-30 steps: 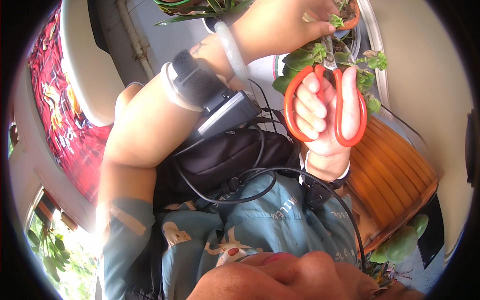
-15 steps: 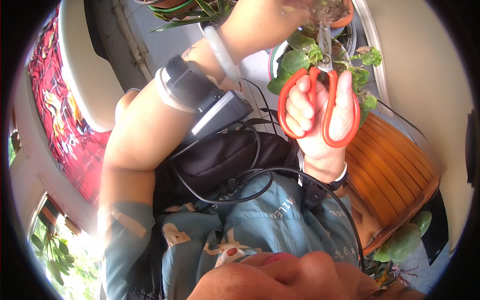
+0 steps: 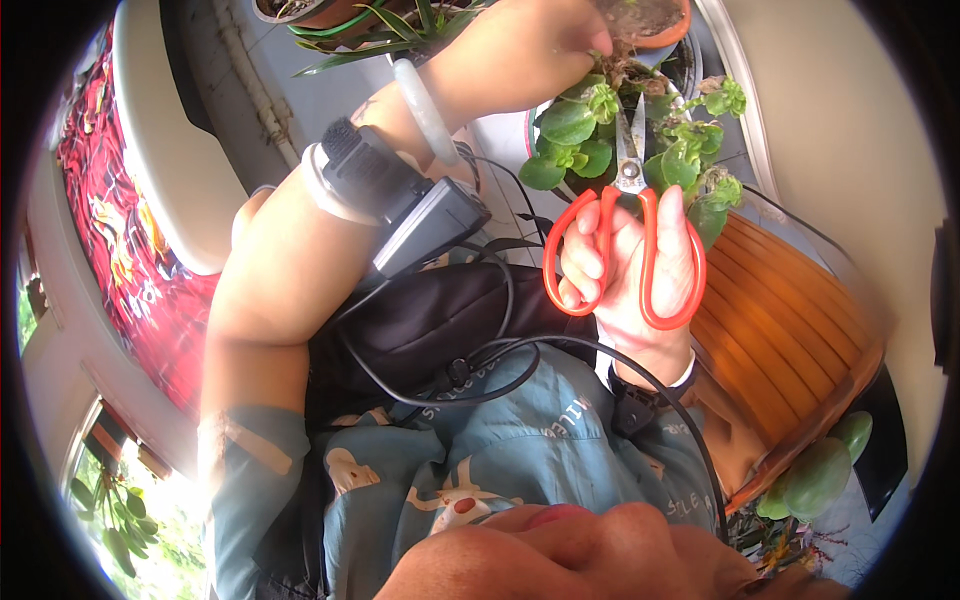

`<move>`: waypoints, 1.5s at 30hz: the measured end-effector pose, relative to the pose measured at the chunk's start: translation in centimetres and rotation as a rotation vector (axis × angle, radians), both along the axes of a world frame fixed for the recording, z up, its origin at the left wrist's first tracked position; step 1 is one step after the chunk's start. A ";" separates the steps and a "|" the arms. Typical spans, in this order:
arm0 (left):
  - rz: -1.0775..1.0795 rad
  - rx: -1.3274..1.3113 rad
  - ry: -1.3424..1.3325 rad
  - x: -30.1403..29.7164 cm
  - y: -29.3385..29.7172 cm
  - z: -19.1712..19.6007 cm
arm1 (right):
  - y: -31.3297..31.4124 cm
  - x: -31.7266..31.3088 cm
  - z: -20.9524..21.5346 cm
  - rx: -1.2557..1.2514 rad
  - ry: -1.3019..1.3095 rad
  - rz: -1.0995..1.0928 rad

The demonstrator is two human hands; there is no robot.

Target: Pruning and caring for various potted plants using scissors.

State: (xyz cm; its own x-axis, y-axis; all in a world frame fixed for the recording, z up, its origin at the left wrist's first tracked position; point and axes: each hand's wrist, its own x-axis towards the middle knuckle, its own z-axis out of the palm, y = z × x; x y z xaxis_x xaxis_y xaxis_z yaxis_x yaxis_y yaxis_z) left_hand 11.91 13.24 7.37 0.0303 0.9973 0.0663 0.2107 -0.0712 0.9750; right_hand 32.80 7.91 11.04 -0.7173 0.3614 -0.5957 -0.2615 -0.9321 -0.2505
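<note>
My right hand (image 3: 640,265) is closed on scissors (image 3: 631,172) with large red loop handles, fingers through the loops. The blades are slightly apart and point away from me, over a leafy green plant (image 3: 570,125). At the far top, my left hand (image 3: 560,45) is closed, its fingertips beside a withered brown tuft (image 3: 622,72). What those fingers pinch, if anything, is hidden. Just beyond the tuft stands a terracotta pot (image 3: 672,38) with soil in it. A pale bangle (image 3: 425,110) and a strapped device (image 3: 430,225) are on my left forearm.
A slatted wooden stool (image 3: 780,330) is at the right, by a pale wall (image 3: 840,130). Black cables (image 3: 470,400) loop over my lap. To the left is a white-edged seat (image 3: 160,150) with red patterned cloth. Another potted plant (image 3: 400,35) stands far left.
The scissors and my right hand have drawn back slightly toward me, and the blades have parted a little. My left hand has come slightly nearer and left. The camera view has shifted a bit.
</note>
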 end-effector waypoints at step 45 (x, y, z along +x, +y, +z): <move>-0.121 -0.016 -0.072 -0.2 0.8 -0.7 | 2.1 -2.3 -0.7 -0.142 0.217 -0.094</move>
State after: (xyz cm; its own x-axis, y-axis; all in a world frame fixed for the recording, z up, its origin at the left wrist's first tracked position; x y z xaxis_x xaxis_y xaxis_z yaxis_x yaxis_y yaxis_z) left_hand 11.68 14.05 6.65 0.1462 0.9876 0.0569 0.1312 -0.0764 0.9884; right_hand 30.46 9.96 10.39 -0.8008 0.3565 -0.4812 -0.3819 -0.9229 -0.0482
